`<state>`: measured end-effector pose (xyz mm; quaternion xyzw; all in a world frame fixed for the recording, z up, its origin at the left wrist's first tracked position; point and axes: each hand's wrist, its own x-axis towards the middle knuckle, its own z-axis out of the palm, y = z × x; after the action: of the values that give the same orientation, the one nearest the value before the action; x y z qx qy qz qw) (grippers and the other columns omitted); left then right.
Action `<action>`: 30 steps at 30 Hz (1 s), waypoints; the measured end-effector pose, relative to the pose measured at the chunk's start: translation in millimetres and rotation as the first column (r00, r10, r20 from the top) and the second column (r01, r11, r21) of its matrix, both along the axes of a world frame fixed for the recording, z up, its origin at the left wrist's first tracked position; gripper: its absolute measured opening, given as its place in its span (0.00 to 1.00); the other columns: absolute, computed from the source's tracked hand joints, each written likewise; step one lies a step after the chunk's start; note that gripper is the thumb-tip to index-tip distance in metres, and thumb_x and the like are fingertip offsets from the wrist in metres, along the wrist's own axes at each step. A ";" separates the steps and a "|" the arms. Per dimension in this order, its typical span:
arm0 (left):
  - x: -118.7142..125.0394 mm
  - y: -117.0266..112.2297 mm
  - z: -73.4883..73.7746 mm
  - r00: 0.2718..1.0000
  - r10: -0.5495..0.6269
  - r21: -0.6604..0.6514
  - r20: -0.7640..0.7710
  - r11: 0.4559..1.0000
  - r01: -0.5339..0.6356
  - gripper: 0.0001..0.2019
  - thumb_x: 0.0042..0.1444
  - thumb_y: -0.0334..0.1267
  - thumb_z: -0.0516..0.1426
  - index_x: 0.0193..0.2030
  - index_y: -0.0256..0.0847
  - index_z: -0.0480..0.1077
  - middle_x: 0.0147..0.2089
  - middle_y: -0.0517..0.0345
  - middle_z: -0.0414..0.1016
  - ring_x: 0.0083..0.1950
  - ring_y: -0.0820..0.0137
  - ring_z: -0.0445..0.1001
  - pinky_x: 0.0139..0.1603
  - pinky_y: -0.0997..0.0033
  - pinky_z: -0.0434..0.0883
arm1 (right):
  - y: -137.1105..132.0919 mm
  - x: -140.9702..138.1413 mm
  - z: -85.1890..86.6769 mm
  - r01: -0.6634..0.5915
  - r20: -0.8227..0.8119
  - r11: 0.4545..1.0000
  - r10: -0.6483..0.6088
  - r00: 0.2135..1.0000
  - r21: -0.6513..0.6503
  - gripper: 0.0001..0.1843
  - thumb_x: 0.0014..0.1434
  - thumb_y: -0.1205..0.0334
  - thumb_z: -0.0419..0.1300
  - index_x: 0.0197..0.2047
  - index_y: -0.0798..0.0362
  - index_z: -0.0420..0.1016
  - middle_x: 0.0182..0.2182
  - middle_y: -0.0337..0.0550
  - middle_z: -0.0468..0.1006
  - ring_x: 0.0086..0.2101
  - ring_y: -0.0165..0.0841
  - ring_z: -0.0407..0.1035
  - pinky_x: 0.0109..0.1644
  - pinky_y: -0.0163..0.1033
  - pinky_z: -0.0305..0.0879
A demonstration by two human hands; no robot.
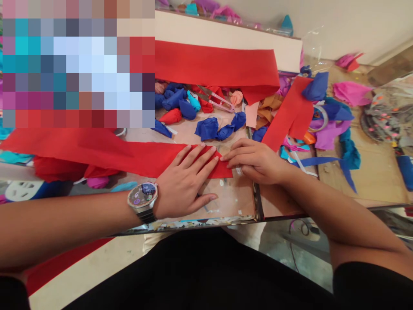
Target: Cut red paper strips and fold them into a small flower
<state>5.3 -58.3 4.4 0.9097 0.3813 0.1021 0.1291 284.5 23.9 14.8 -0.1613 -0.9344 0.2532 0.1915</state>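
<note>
A long red paper strip [106, 153] lies across the glass-topped table [232, 202], its right end near the front edge. My left hand [185, 178], with a wristwatch on the wrist, lies flat on that end with fingers stretched out. My right hand [254, 161] has its fingers curled down, pressing the strip's right tip against the table. The two hands nearly touch at the fingertips.
Crumpled blue paper balls [213, 128] and red, orange and pink scraps lie behind the hands. Scissors [217, 100] rest among them. A wider red sheet [219, 66] and another red strip [290, 114] lie further back, purple and blue scraps [332, 129] to the right.
</note>
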 end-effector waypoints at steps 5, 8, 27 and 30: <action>-0.4 0.1 -1.0 1.000 0.008 -0.009 0.016 1.000 -0.008 0.43 0.68 0.61 0.53 0.80 0.36 0.52 0.82 0.41 0.51 0.82 0.41 0.47 0.81 0.37 0.46 | 0.1 1.0 6.2 -0.010 0.006 0.999 0.010 1.000 -0.050 0.15 0.62 0.75 0.53 0.37 0.50 0.80 0.39 0.44 0.86 0.46 0.39 0.73 0.53 0.46 0.73; -0.5 0.4 -0.8 1.000 0.005 -0.003 0.012 1.000 -0.004 0.42 0.68 0.61 0.53 0.80 0.36 0.53 0.82 0.41 0.51 0.82 0.41 0.47 0.81 0.37 0.46 | -0.9 1.3 8.6 -0.003 0.010 0.999 0.004 1.000 -0.048 0.15 0.62 0.74 0.53 0.35 0.50 0.78 0.36 0.44 0.84 0.43 0.38 0.74 0.51 0.45 0.73; -0.4 -0.1 0.8 1.000 0.007 0.004 0.005 1.000 -0.007 0.41 0.69 0.59 0.53 0.80 0.33 0.54 0.81 0.40 0.52 0.82 0.42 0.47 0.82 0.38 0.47 | 2.3 -0.4 -3.0 0.047 -0.052 0.999 -0.048 0.998 -0.015 0.18 0.61 0.77 0.55 0.38 0.49 0.83 0.35 0.41 0.86 0.45 0.39 0.74 0.51 0.46 0.75; -0.7 0.1 1.0 1.000 0.007 0.001 -0.003 1.000 -0.007 0.41 0.69 0.59 0.52 0.79 0.33 0.55 0.81 0.40 0.52 0.82 0.42 0.47 0.82 0.38 0.46 | 1.7 0.1 -2.6 0.056 -0.063 0.998 -0.058 0.996 -0.028 0.16 0.61 0.77 0.54 0.33 0.50 0.80 0.30 0.41 0.83 0.41 0.37 0.75 0.47 0.43 0.75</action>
<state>4.7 -58.2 5.4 0.9085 0.3847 0.1014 0.1278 284.6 25.5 12.3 -0.1823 -0.9194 0.2650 0.2264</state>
